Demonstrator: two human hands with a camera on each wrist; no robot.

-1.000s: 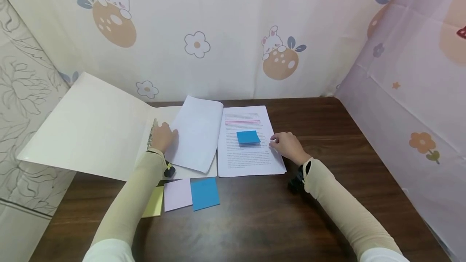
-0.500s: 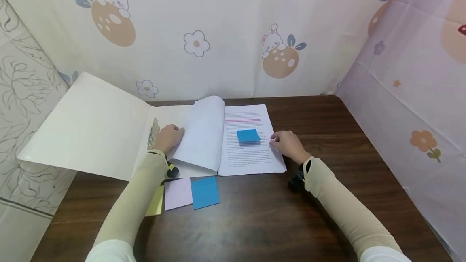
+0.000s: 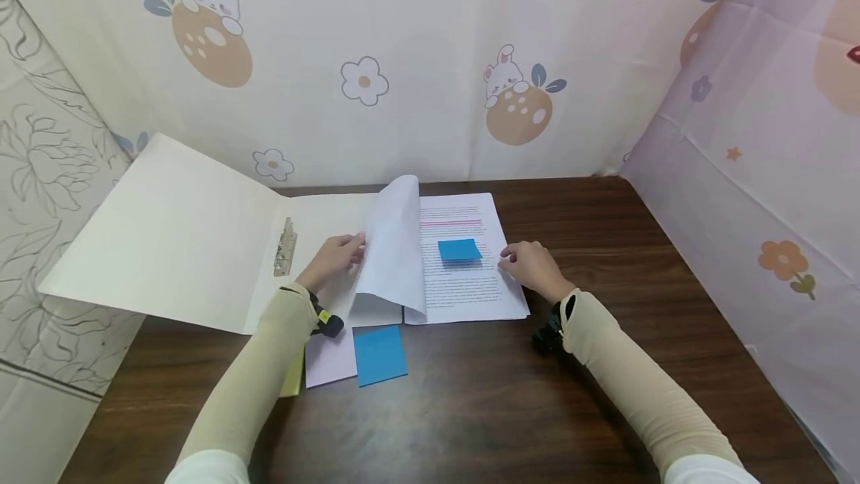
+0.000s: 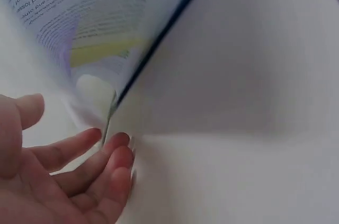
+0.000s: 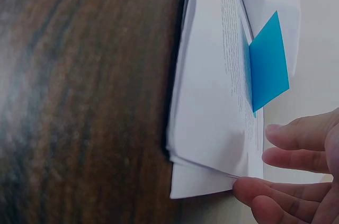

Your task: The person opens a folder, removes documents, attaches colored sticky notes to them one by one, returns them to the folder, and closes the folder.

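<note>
A white folder (image 3: 168, 237) lies open with a metal clip (image 3: 285, 246) along its spine. My left hand (image 3: 336, 256) is at the free edge of a curled sheet (image 3: 393, 252), which stands bent over towards the right. In the left wrist view, the left hand (image 4: 74, 176) has thumb and fingers apart, fingertips at the paper; printed text and a yellow streak show on the sheet. My right hand (image 3: 535, 269) rests at the right edge of the printed pages (image 3: 470, 293). The right wrist view shows its fingers (image 5: 299, 134) loosely bent beside a blue sticky note (image 5: 268, 68) standing up from the page.
Below the folder, on the dark wooden table (image 3: 457, 409), lie a blue note pad (image 3: 379, 355), a lilac one (image 3: 329, 361) and a yellow one (image 3: 292, 379), partly hidden by the left forearm. Patterned curtains (image 3: 416, 6) enclose the table at back and sides.
My left hand has moved right, and the sheet has curled further over towards the right-hand pages. The clip now shows uncovered. The right hand has stayed in place.
</note>
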